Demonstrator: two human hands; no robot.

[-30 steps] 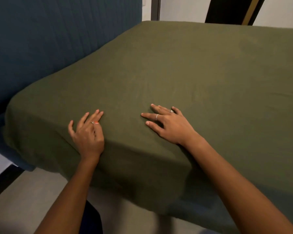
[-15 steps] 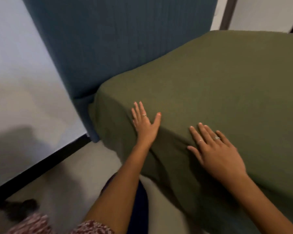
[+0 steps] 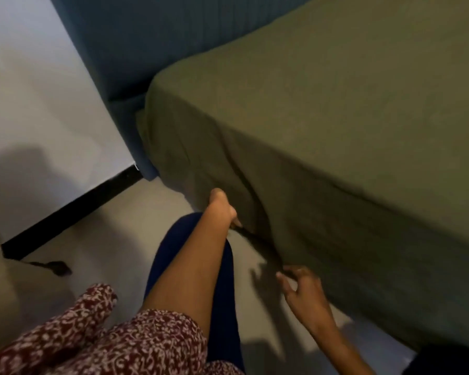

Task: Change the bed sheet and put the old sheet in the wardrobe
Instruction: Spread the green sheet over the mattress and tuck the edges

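Head view looks down at the corner of the bed by the blue headboard [image 3: 152,36]. The green sheet [image 3: 336,131] is spread over the whole bed and hangs down the side, almost to the floor [image 3: 136,228]. It looks smooth on top and a bit wrinkled on the side.

Both hands are low, at the bottom edge of the sheet. The left hand [image 3: 224,209] is nearer the headboard. It reaches under the hanging edge, and its fingers are hidden, so I cannot tell if they are holding the cloth or just touching it. The right hand [image 3: 298,282] is farther from the headboard, along the same bottom edge. Its fingers are bent and spread, close to the hem, and it does not look like it holds anything yet.

I think the step in hand is working at the side edge of the sheet by this corner, either tucking it in or pulling it free. I cannot tell if this is the old sheet or the new one, and no wardrobe shows.

To do it well, both hands should take a good handful of the hem, not just a pinch. Start at the corner by the headboard, since the cloth bunches there. Move the edge a little at a time, working away from the headboard, so the top does not get pulled crooked. The blue leg [image 3: 195,266] is very near the bed, so stepping back would give more room.
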